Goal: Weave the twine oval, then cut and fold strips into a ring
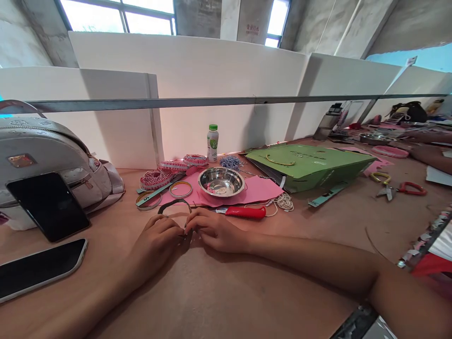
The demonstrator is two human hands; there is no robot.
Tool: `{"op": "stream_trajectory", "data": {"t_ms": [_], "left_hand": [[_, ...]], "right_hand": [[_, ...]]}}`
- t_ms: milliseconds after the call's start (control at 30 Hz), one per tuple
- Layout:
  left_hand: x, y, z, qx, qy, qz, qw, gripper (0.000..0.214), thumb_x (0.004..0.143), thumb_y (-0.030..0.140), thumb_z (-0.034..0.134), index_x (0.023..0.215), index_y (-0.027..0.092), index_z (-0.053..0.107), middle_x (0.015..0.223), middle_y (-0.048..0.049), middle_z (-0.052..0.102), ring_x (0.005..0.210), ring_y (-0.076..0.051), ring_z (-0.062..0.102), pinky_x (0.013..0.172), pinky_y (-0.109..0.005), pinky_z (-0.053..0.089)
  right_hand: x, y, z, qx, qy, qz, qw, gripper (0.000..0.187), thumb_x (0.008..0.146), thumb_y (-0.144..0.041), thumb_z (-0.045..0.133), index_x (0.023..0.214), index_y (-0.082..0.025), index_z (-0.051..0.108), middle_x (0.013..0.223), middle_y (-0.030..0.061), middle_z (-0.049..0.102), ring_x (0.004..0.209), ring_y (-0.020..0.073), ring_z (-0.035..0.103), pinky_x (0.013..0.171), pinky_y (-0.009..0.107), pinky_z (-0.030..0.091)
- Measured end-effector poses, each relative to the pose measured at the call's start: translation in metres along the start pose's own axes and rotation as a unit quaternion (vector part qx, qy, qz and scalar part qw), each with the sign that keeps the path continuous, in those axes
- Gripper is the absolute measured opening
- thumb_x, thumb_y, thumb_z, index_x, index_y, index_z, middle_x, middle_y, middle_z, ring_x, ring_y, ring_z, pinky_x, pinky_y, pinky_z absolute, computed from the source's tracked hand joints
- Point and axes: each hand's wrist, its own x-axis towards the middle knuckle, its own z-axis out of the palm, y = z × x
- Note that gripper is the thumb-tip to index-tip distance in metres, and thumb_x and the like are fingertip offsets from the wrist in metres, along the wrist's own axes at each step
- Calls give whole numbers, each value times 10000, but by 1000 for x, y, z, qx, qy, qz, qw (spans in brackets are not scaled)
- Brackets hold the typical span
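The left hand and right hand meet near the front of the tan worktop, knuckles raised and fingertips together. Each grip looks closed on the lower edge of a thin dark hoop, which rises just beyond the fingers and stands slightly tilted; the fingers hide the exact point of contact. Just ahead of the hands lie two gold-coloured hoops, with a teal strip running past them. Nearest the right hand is a utility knife with a red handle, resting on the worktop at the edge of a pink paper sheet. A stainless steel bowl sits on that sheet, holding a few small pink scraps. Behind it are red-and-white twine rolls, a bundle of blue-and-white twine and a small bottle with a green cap. To the right lie a green paper bag, a coil of white cord and red-handled scissors. To the left, a black phone leans against a pale grey handbag, and a second phone lies flat. Another person's forearm rests at the far right.
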Motion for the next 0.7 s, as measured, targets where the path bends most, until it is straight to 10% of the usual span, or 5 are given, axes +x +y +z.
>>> {"op": "stream_trajectory", "data": {"t_ms": [200, 700], "left_hand": [[-3, -8, 0, -17, -26, -36, 999, 182, 969, 182, 526, 943, 218, 703, 1015, -58, 708, 916, -194, 643, 854, -355, 463], [-10, -5, 5, -105, 23, -88, 990, 199, 946, 256, 588, 849, 242, 761, 777, -1, 771, 706, -168, 718, 673, -266, 543]], "right_hand": [[-1, 12, -4, -105, -28, 27, 994, 159, 951, -210, 623, 1096, -170, 672, 1120, 97, 593, 1035, 203, 586, 894, 325, 492], [-8, 19, 2, -187, -44, -1, 981, 89, 917, -299, 669, 948, -216, 672, 976, 43, 607, 882, 183, 566, 770, 292, 444]]}}
